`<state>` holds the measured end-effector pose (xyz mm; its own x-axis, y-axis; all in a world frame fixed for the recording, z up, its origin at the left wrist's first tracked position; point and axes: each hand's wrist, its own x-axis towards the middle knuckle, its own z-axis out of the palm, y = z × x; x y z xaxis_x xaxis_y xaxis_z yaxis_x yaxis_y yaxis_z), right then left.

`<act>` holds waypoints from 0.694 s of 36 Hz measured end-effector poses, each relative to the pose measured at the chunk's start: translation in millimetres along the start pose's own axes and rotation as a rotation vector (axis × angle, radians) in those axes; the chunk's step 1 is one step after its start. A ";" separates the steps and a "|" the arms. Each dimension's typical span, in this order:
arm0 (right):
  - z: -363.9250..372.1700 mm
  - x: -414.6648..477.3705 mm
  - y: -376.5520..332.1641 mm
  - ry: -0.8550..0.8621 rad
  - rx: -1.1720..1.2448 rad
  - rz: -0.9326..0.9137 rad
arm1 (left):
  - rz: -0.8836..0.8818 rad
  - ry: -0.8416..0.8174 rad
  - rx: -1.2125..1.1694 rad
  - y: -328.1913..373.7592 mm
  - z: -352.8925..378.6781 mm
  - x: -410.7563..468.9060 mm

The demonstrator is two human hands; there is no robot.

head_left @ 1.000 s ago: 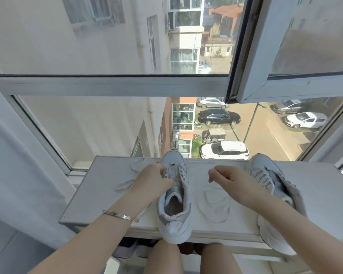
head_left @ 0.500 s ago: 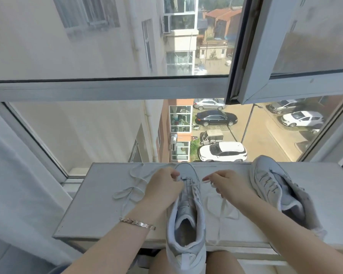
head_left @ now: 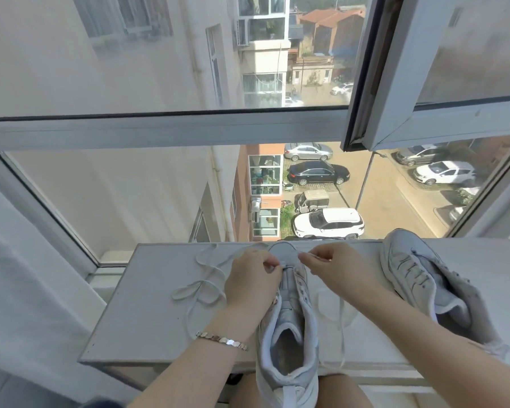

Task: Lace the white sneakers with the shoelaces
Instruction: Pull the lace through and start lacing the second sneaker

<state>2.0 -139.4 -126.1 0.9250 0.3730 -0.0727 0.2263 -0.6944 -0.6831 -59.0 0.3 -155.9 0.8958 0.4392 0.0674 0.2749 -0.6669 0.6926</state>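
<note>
A white sneaker (head_left: 289,325) lies lengthwise on the white sill (head_left: 147,319), toe toward the glass, heel over the near edge above my knees. My left hand (head_left: 252,281) pinches the white shoelace (head_left: 200,287) at the eyelets near the toe. The lace trails in loops to the left on the sill. My right hand (head_left: 333,269) pinches the lace's other end at the toe's right side; that part runs down the sill (head_left: 340,319). The second white sneaker (head_left: 424,287) lies at the right, tilted on its side, no lace visible in it.
The sill is narrow, with the window glass right behind it and a street with parked cars far below. An open window sash (head_left: 401,72) hangs above right. A white curtain (head_left: 18,275) hangs at the left. A bracelet (head_left: 221,339) is on my left wrist.
The sneaker has slid toward me so its heel overhangs the sill. Both hands came together at its toe end, each pinching the lace. The view tilted slightly up.
</note>
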 end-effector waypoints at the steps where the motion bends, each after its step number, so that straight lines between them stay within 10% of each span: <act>1: 0.0 0.2 -0.5 0.005 -0.013 0.003 | 0.003 0.004 -0.004 -0.9 0.8 -0.2; 25: 6.3 6.1 2.9 -0.235 0.258 0.073 | 0.049 -0.053 0.153 2.2 -1.6 7.5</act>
<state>6.3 -135.2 -133.1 0.8336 0.4805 -0.2724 0.0505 -0.5574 -0.8287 -52.2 3.1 -152.7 0.9255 0.3743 0.0582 0.2765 -0.7724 0.5718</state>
